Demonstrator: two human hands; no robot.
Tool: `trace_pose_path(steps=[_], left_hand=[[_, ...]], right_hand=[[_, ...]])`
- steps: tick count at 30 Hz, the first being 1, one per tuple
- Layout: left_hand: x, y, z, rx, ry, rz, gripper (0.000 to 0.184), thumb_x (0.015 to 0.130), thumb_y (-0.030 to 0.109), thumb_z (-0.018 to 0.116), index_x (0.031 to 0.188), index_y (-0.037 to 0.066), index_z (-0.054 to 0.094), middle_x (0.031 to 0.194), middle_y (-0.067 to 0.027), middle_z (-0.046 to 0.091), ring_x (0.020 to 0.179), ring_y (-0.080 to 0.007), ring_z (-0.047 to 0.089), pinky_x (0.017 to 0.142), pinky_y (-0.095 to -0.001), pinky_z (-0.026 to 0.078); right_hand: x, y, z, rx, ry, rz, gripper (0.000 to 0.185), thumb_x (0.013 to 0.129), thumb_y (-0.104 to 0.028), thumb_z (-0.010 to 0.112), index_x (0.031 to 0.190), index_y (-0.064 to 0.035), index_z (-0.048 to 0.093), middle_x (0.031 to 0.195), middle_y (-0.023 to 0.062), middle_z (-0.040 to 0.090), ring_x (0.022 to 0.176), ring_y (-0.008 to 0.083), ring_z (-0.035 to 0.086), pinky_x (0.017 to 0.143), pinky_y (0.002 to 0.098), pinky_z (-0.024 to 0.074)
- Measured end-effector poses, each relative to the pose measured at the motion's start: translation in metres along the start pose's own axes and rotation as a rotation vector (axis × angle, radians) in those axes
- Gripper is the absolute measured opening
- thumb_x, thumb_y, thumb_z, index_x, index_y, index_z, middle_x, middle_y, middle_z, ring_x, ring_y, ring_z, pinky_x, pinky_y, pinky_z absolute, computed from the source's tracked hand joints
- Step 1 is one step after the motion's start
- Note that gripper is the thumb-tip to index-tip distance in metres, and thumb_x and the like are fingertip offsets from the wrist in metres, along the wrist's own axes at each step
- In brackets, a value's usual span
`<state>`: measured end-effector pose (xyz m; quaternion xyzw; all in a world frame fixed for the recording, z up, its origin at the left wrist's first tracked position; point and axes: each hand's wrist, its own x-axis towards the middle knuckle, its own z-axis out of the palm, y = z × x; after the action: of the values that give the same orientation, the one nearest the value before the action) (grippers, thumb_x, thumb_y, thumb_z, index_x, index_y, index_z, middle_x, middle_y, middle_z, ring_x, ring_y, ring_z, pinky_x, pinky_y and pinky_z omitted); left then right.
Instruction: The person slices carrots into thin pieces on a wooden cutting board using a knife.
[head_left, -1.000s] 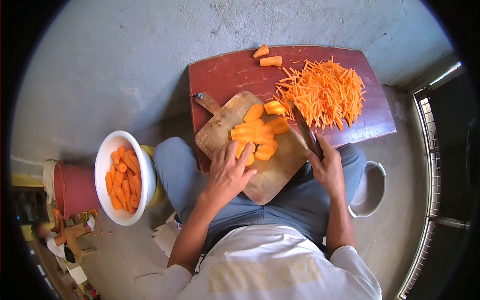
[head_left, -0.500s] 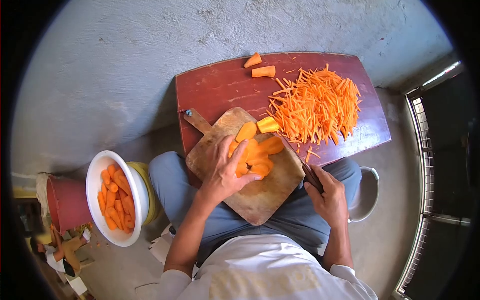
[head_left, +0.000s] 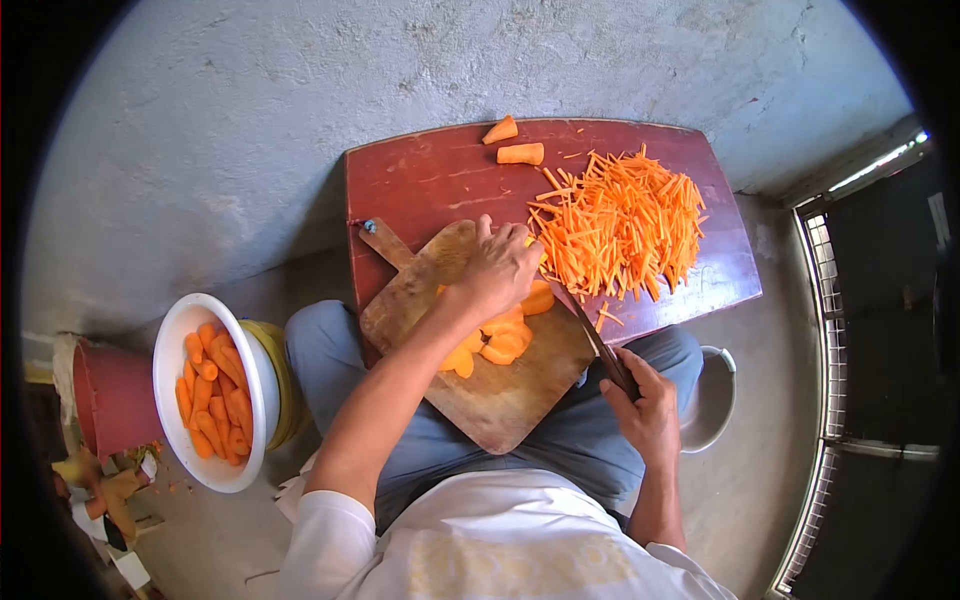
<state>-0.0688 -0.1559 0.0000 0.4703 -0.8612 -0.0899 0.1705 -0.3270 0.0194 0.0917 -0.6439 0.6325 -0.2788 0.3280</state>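
Note:
A wooden cutting board (head_left: pixel 480 408) with a short handle rests across my lap and the table edge. On it lie overlapping flat carrot slices (head_left: pixel 505 338). My left hand (head_left: pixel 498 270) reaches over the board's far part, fingers curled against a yellowish carrot chunk (head_left: pixel 531 243) that is mostly covered. In my right hand (head_left: pixel 645 405) is a knife (head_left: pixel 612 362), gripped by its dark handle, its blade along the board's right edge. A heap of carrot strips (head_left: pixel 630 225) lies just beyond the board.
Two carrot pieces (head_left: pixel 520 154) sit toward the back of the red table (head_left: pixel 430 175). At left stands a white basin (head_left: pixel 258 440) of peeled carrots, near a red bucket (head_left: pixel 130 400). A grey bucket (head_left: pixel 712 400) is at right. Another person (head_left: pixel 105 505) is at lower left.
My left hand has moved from the carrot slices up and right to the yellowish chunk. The slices it covered show more. My right hand keeps the knife at the board's edge.

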Motion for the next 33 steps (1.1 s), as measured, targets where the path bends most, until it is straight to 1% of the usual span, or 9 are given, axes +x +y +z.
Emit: trace_pose_path(steps=[4,7,10,13,19,22,25,26,33], left_hand=[[-0.012,-0.005,-0.001,-0.044,0.130,0.099,0.014,0.098,0.002,0.066,0.110,0.003,0.073,0.118,-0.0218,0.071,0.120,-0.0339,0.068,0.110,-0.0589,0.042],[-0.032,-0.005,-0.019,-0.057,0.230,-0.078,0.018,0.096,-0.003,0.066,0.112,0.002,0.073,0.118,-0.0199,0.071,0.119,-0.0340,0.069,0.104,-0.0564,0.047],[-0.049,-0.022,-0.027,-0.140,0.390,-0.065,0.022,0.098,0.000,0.070,0.119,0.001,0.074,0.117,-0.0186,0.071,0.116,-0.0340,0.069,0.098,-0.0549,0.050],[-0.053,-0.020,-0.029,-0.141,0.416,-0.058,0.026,0.101,0.010,0.076,0.126,0.003,0.074,0.122,-0.0136,0.072,0.111,-0.0373,0.068,0.101,-0.0515,0.051],[-0.031,-0.016,-0.018,-0.046,0.180,-0.121,0.039,0.097,0.026,0.084,0.128,0.005,0.076,0.129,-0.0143,0.067,0.128,-0.0322,0.059,0.108,-0.0527,0.043],[-0.030,-0.020,-0.011,-0.031,0.146,-0.117,0.037,0.097,0.025,0.084,0.127,0.004,0.076,0.129,-0.0149,0.066,0.128,-0.0331,0.057,0.110,-0.0532,0.043],[-0.042,-0.023,-0.009,-0.022,0.222,-0.051,0.035,0.097,0.024,0.084,0.125,0.004,0.076,0.127,-0.0148,0.065,0.127,-0.0336,0.058,0.112,-0.0543,0.043],[-0.046,-0.023,-0.010,-0.050,0.214,-0.065,0.034,0.097,0.023,0.084,0.125,0.004,0.076,0.126,-0.0148,0.065,0.127,-0.0339,0.058,0.112,-0.0547,0.043],[-0.076,-0.012,-0.032,-0.161,0.250,-0.149,0.038,0.097,0.027,0.086,0.130,0.009,0.077,0.128,-0.0146,0.065,0.129,-0.0353,0.059,0.113,-0.0553,0.043]], right_hand=[[-0.001,-0.001,0.000,-0.034,0.004,-0.028,0.046,0.094,-0.004,0.083,0.138,0.0043,0.072,0.113,0.0258,0.079,0.101,0.0412,0.080,0.088,0.0421,0.0616],[0.001,0.001,0.003,-0.023,0.014,-0.041,0.047,0.093,-0.005,0.083,0.138,0.0032,0.072,0.113,0.0265,0.079,0.102,0.0437,0.080,0.088,0.0431,0.0617],[0.003,0.001,0.009,-0.042,0.015,-0.071,0.047,0.093,-0.006,0.084,0.138,0.0015,0.072,0.113,0.0267,0.079,0.101,0.0451,0.079,0.087,0.0441,0.0621],[0.008,0.003,0.014,-0.076,0.011,-0.141,0.046,0.093,-0.007,0.085,0.137,0.0005,0.073,0.110,0.0254,0.079,0.100,0.0469,0.078,0.085,0.0457,0.0622],[0.009,-0.007,0.014,-0.157,-0.006,-0.217,0.044,0.093,-0.007,0.085,0.134,0.0008,0.073,0.105,0.0237,0.077,0.095,0.0496,0.075,0.080,0.0460,0.0607],[0.015,0.013,0.008,-0.143,0.089,-0.230,0.038,0.097,-0.008,0.082,0.133,0.0016,0.073,0.094,0.0213,0.074,0.080,0.0404,0.075,0.073,0.0428,0.0580],[0.034,0.025,-0.012,-0.002,0.052,0.039,0.046,0.104,-0.013,0.077,0.146,0.0056,0.070,0.089,0.0104,0.072,0.074,0.0148,0.064,0.070,0.0339,0.0544],[0.046,0.037,-0.017,-0.034,0.051,-0.026,0.047,0.107,-0.014,0.073,0.149,0.0064,0.069,0.086,0.0051,0.070,0.069,0.0105,0.059,0.065,0.0313,0.0512],[0.118,0.044,-0.012,-0.010,-0.192,-0.117,0.048,0.108,-0.016,0.075,0.151,0.0039,0.069,0.092,0.0031,0.071,0.071,0.0097,0.060,0.067,0.0307,0.0522]])
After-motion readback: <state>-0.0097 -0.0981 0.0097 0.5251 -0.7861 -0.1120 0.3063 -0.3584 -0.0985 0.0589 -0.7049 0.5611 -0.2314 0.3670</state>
